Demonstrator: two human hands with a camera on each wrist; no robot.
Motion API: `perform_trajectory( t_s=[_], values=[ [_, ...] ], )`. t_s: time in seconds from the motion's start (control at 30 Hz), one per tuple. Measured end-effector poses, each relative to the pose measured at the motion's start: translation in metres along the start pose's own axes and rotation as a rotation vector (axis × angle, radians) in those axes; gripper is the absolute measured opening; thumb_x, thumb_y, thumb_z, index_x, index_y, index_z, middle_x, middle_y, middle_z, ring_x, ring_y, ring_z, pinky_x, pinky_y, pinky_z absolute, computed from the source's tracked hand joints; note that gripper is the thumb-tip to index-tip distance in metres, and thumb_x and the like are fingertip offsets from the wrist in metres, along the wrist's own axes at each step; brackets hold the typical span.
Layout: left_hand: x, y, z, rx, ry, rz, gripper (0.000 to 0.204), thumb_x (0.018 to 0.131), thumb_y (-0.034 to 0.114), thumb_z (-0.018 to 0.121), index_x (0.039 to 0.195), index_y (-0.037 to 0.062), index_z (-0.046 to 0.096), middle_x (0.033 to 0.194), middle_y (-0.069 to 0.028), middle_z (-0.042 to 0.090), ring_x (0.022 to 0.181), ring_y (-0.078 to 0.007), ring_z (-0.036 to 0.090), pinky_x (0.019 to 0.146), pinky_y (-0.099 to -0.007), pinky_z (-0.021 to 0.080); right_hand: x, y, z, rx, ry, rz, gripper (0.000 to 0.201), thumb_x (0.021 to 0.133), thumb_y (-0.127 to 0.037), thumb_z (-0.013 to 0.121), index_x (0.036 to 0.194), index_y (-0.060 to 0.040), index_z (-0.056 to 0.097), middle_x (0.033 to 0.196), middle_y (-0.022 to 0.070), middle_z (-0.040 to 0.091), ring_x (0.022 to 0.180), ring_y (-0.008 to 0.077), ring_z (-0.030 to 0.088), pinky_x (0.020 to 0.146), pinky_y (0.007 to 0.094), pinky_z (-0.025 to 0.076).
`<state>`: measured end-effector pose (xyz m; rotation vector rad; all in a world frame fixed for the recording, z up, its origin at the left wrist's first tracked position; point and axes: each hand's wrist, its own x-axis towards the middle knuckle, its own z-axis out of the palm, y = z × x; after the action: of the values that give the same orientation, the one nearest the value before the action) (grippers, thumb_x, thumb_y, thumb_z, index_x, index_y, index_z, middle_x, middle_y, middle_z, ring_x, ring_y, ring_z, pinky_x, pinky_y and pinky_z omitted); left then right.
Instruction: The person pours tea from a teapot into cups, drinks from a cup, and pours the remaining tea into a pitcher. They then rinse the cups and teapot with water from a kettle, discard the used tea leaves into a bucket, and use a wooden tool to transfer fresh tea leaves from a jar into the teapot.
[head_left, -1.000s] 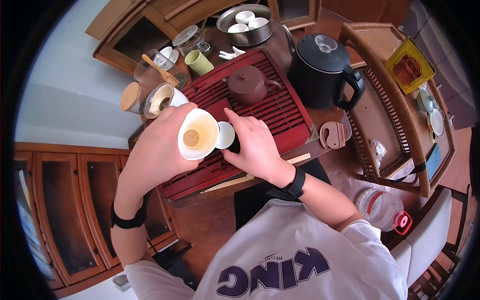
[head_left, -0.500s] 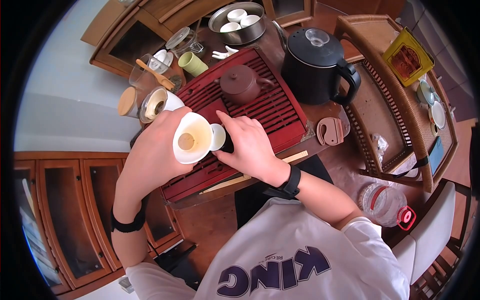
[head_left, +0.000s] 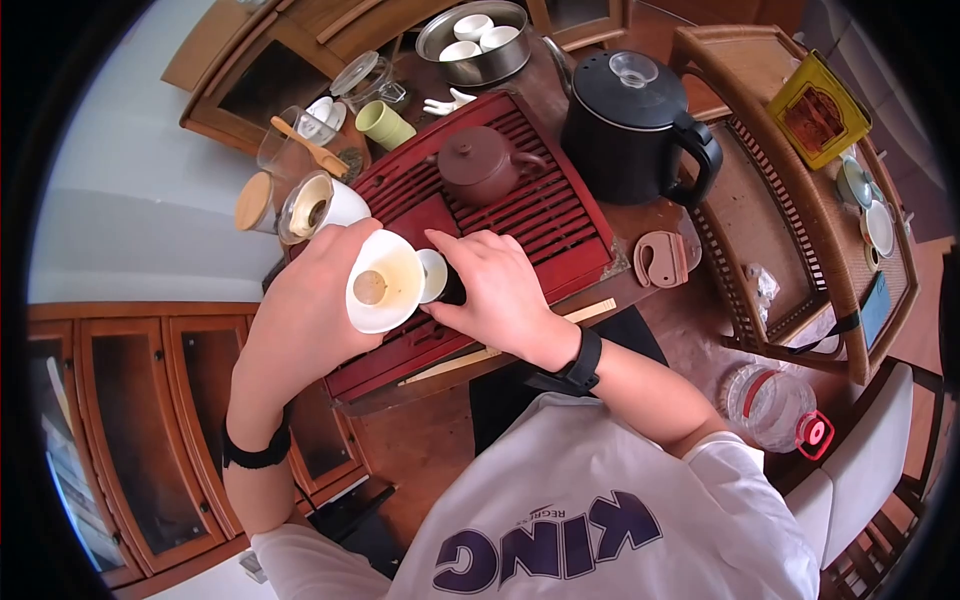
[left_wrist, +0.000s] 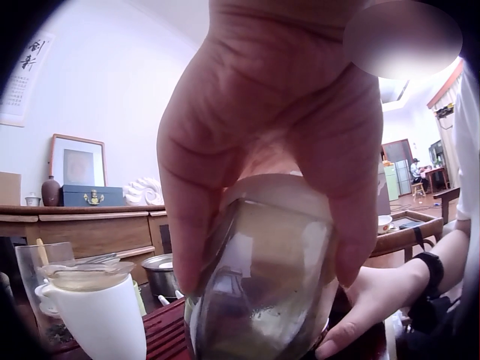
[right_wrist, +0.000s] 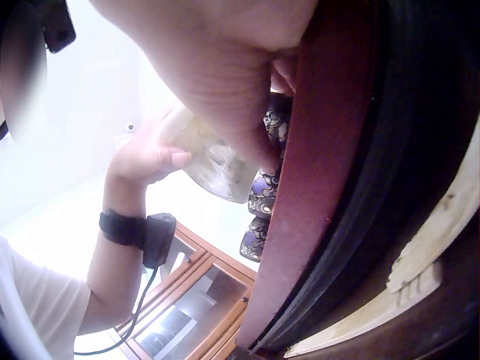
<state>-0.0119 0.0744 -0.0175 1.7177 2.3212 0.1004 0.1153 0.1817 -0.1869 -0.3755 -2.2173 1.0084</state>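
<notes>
My left hand (head_left: pixel 305 300) grips a pale vessel (head_left: pixel 400 292), its wide mouth facing the head camera and a round tan patch showing inside. From the left wrist its glassy wall (left_wrist: pixel 262 277) shows between the thumb and fingers. Close against its rim is a small cup (head_left: pixel 433 272), white inside and dark outside, with my right hand (head_left: pixel 500 295) curled round it. Dark patterned cups (right_wrist: pixel 262 191) stand in a row beside the right fingers in the right wrist view. A brown teapot (head_left: pixel 480 168) sits on the red slatted tray (head_left: pixel 570 225).
A black kettle (head_left: pixel 625 130) stands right of the tray, and a lidded white cup (head_left: pixel 345 203) left of it. Behind are a green cup (head_left: pixel 385 125) and a metal pan (head_left: pixel 475 68) of white cups. Wooden tongs (head_left: pixel 590 312) lie along the front edge.
The whole head view has shifted a little to the left. Both hands keep their hold, and the vessel and small cup stay side by side, with only slight movement.
</notes>
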Motion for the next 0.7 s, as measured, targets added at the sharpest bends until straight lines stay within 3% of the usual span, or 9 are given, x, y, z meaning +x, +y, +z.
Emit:
perform_trajectory(
  t_s=[0.7],
  values=[
    [-0.039,-0.039,-0.006,0.081,-0.003,-0.136,0.072,0.065,0.008,0.082,0.13,0.0023,0.054,0.117,-0.0165,0.062,0.11,-0.0375,0.061,0.093,-0.0413,0.05,0.001,0.0,0.0,-0.034,-0.022,0.001,0.071,0.072,-0.026,0.084,0.134,-0.0041,0.057,0.1,0.0099,0.068,0.1,0.0283,0.061,0.088,0.0413,0.046]
  ],
)
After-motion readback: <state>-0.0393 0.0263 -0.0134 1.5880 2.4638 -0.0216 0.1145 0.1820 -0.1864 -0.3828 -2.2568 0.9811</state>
